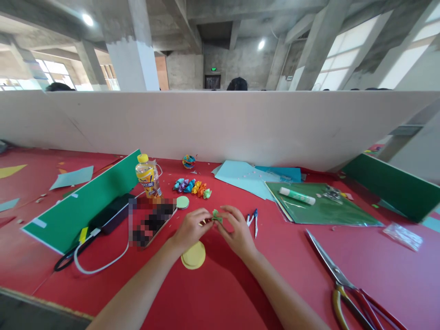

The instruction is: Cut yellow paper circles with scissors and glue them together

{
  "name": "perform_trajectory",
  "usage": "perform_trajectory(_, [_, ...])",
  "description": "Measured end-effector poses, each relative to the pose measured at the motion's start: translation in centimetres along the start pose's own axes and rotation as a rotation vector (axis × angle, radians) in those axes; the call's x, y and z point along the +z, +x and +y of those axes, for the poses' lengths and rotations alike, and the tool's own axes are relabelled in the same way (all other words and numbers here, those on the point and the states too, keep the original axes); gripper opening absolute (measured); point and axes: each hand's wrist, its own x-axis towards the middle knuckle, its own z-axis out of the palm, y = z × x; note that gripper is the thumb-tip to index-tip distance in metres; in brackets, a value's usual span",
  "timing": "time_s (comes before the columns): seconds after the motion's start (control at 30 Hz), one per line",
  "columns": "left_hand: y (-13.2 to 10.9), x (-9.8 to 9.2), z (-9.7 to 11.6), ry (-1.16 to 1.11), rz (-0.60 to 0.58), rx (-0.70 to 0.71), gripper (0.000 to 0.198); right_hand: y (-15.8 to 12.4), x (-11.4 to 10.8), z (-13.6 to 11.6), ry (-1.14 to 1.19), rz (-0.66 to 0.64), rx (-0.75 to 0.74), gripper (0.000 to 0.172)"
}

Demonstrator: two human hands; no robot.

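Note:
Between my two hands is a small piece of folded green paper [216,217], pinched at its edges above the red table. My left hand [193,229] grips its left side with thumb and fingers. From the right, my right hand [238,233] pinches the other side. Below my left hand lie yellow paper circles [193,255], partly overlapping. A pale green paper circle [182,202] rests beyond that hand, near the phone. Farther back runs a row of crumpled coloured paper pieces [192,187]. Just right of my right hand lies a compass [253,221].
Large scissors [338,279] lie at the right. A glue stick [297,195] rests on a green sheet pack [330,211], near light blue paper [240,176]. At left are a drink bottle [148,178], a phone [154,224], a cabled power bank [112,213] and a green board [85,201].

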Motion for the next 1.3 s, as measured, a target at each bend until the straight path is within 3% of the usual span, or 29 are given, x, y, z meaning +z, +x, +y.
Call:
perform_trajectory(0.3, [0.12, -0.05, -0.18, 0.062, 0.012, 0.062, 0.02, 0.43, -0.87, 0.55, -0.273, -0.065, -0.109, 0.009])
perform_trajectory(0.67, [0.18, -0.39, -0.38, 0.003, -0.033, 0.034, 0.017, 0.42, -1.01, 0.21, -0.215, -0.179, -0.159, 0.014])
perform_trajectory(1.07, [0.18, -0.03, 0.0, -0.057, -0.063, -0.056, 0.019, 0.36, -0.81, 0.32, -0.13, -0.14, -0.037, 0.008])
perform_trajectory(1.3, [0.29, -0.01, -0.53, -0.095, -0.105, -0.076, 0.017, 0.53, -0.87, 0.33, -0.151, -0.159, -0.06, 0.008])
